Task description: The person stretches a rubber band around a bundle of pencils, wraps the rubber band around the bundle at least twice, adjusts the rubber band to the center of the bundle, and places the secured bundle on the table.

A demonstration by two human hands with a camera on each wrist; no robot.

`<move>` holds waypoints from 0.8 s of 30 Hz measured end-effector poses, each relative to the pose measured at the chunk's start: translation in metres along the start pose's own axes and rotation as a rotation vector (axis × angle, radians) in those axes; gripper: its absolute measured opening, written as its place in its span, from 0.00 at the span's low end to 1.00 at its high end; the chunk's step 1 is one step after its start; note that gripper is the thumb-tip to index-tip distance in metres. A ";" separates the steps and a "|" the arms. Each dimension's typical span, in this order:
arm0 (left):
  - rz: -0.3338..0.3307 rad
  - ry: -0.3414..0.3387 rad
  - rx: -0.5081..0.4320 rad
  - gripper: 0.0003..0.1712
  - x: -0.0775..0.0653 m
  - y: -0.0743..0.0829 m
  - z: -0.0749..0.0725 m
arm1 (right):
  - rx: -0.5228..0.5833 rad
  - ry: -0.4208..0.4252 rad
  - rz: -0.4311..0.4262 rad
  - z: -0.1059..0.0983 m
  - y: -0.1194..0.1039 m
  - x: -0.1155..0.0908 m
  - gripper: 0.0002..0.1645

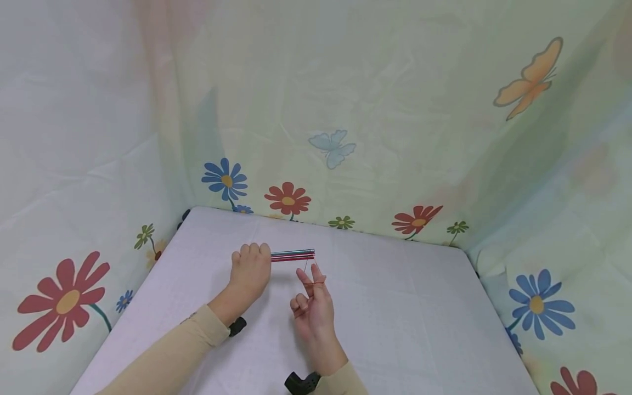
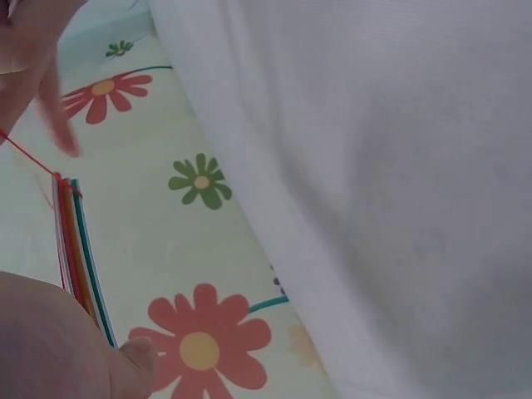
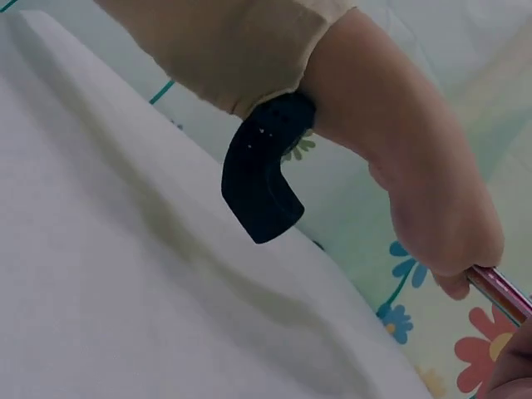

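My left hand (image 1: 252, 269) grips a bundle of slim, shiny sticks (image 1: 293, 255) in red, teal and other colours, their ends pointing right. Beside those ends, my right hand (image 1: 316, 312) holds a thin red rubber band (image 1: 314, 283) stretched across two raised, spread fingers, with its other fingers curled in. Strands run from these fingers up to the bundle's end. In the left wrist view, the band (image 2: 29, 156) meets the tips of the sticks (image 2: 71, 241). The right wrist view has the left hand (image 3: 440, 183) around the sticks (image 3: 503, 295); its palm side is hidden.
A white cloth covers the table (image 1: 395, 307) below both hands. Curtains (image 1: 375, 99) printed with flowers and butterflies hang at the back and on both sides. Black devices (image 1: 237, 326) are at the wrists.
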State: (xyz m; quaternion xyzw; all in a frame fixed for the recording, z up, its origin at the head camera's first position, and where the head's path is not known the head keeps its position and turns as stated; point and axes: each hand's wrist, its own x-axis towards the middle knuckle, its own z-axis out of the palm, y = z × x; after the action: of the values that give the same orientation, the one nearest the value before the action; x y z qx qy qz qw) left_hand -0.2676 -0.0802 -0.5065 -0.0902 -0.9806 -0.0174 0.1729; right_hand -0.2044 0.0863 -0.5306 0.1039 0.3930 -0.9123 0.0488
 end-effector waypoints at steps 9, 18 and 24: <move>0.001 -0.022 0.006 0.12 0.001 0.002 -0.005 | -0.018 0.009 -0.085 -0.005 0.001 -0.001 0.24; -0.028 -0.069 -0.028 0.10 -0.001 0.003 -0.002 | -0.161 -0.039 -0.156 0.001 0.002 -0.008 0.32; -0.031 -0.043 -0.009 0.11 0.000 0.004 -0.005 | -0.044 -0.017 -0.042 0.006 -0.002 -0.006 0.38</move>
State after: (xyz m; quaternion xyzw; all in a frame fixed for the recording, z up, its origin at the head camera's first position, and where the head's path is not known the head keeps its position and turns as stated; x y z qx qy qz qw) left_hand -0.2652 -0.0763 -0.5012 -0.0763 -0.9853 -0.0227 0.1509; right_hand -0.1999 0.0835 -0.5242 0.0868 0.4148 -0.9051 0.0350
